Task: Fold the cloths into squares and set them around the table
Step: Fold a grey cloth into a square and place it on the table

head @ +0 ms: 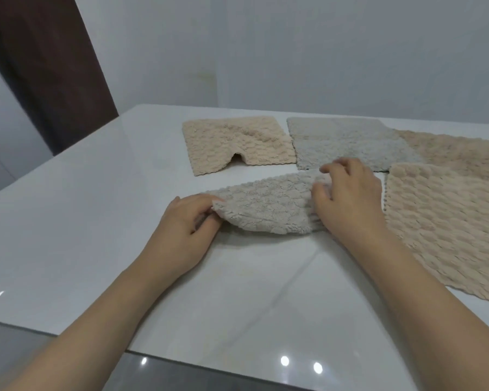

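Observation:
A grey fluffy cloth (266,206) lies folded in the middle of the white table (96,221). My left hand (187,221) pinches its left corner, lifted a little off the surface. My right hand (347,196) grips its right end. Behind it lie a beige cloth (235,145), folded to a square with a bump along its near edge, and a flat grey cloth (347,142). A large beige cloth (446,221) spreads out at the right, with another beige cloth (458,153) behind it.
The table's near edge (209,365) runs across the bottom of the view, with a glossy floor below. A white wall stands behind the table and a dark brown door (48,69) at the far left.

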